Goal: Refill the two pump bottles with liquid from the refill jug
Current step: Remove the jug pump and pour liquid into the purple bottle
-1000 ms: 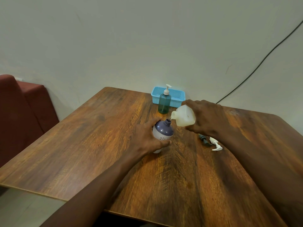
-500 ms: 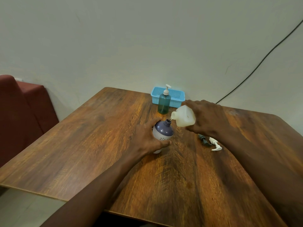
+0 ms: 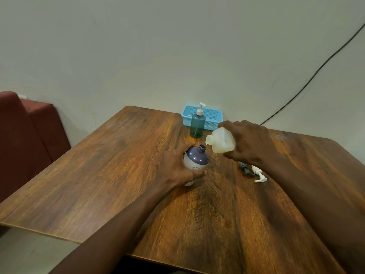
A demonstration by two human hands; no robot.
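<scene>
The wooden table (image 3: pixel 122 175) in front of me has a dark brown grained top with rounded corners. A blue perforated basket (image 3: pixel 212 115) sits at its far edge, by the wall. A green pump bottle (image 3: pixel 196 126) stands upright on the top just in front of the basket, pump fitted. A purple-and-white bottle (image 3: pixel 196 161) stands near the middle, neck open. A loose white pump head (image 3: pixel 258 174) lies to its right, with a dark pump part (image 3: pixel 245 169) just beside it.
</scene>
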